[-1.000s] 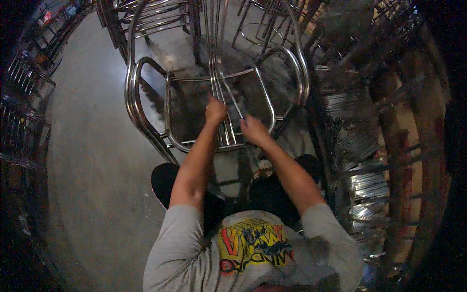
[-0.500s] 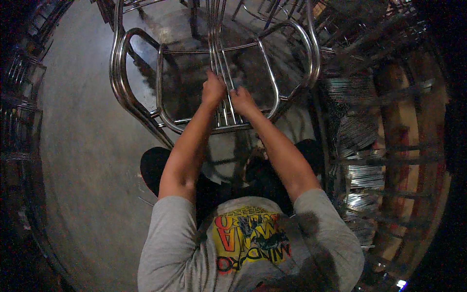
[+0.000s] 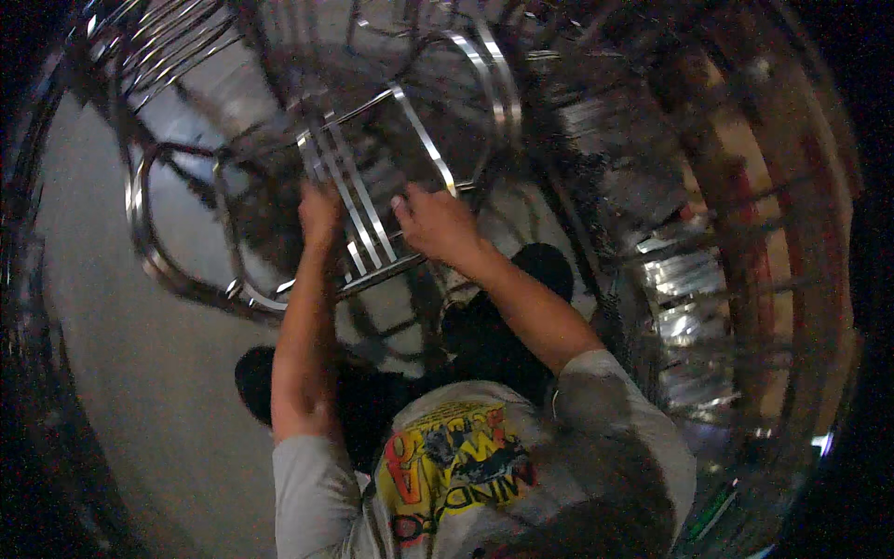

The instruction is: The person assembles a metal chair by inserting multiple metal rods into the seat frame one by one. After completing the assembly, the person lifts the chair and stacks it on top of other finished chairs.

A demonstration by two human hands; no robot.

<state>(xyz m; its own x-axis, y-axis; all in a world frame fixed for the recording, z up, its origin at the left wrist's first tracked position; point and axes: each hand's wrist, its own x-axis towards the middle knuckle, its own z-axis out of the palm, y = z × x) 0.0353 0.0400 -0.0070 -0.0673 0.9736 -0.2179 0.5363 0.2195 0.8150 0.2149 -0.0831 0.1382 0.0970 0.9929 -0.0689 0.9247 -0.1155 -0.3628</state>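
Observation:
In front of me stands a shiny chair frame (image 3: 154,265) of bent metal tube, tilted in view, with looped arms on both sides. Several narrow metal bars (image 3: 357,200) run side by side down its middle to the near cross tube. My left hand (image 3: 319,219) is closed at the left edge of these bars; its fingers are blurred and partly hidden. To the right of the bars is my right hand (image 3: 438,225), its thumb and forefinger a little apart, with nothing visible between them. Whether it touches the nearest bar is unclear.
Bundles of metal tubes (image 3: 684,326) lie on a rack along the right, beside brown boards (image 3: 768,279). More tubular frames (image 3: 182,47) stand at the far left. Grey concrete floor (image 3: 121,391) stretches along my left. My dark-clad knees are near the frame's front.
The view has turned, so the chair frame now sits further left and slanted. My right hand has come away from the middle bars to their right; my left hand stays at them.

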